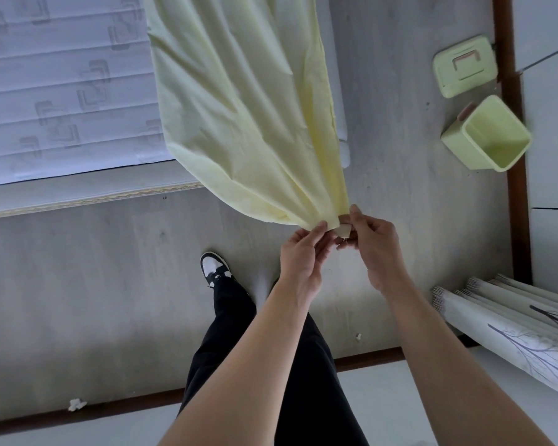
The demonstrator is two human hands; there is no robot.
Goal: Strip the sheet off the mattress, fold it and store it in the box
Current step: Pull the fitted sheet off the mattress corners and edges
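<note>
A pale yellow sheet (239, 101) stretches from the mattress (62, 91) at the upper left down to my hands in the middle of the view. My left hand (300, 255) pinches the gathered corner of the sheet from the left. My right hand (372, 243) pinches the same corner, with its small tag, from the right. The bare white quilted mattress shows to the left of the sheet. A light green box (487, 136) lies open on its side on the floor at the right, and its lid (463, 66) lies flat just beyond it.
Grey wood-look floor (110, 268) surrounds my legs and a black-and-white shoe (215, 268). Rolled white paper or blinds (512, 326) lie at the lower right. A brown skirting strip (512, 188) runs along the right wall. Small scraps of litter lie on the floor.
</note>
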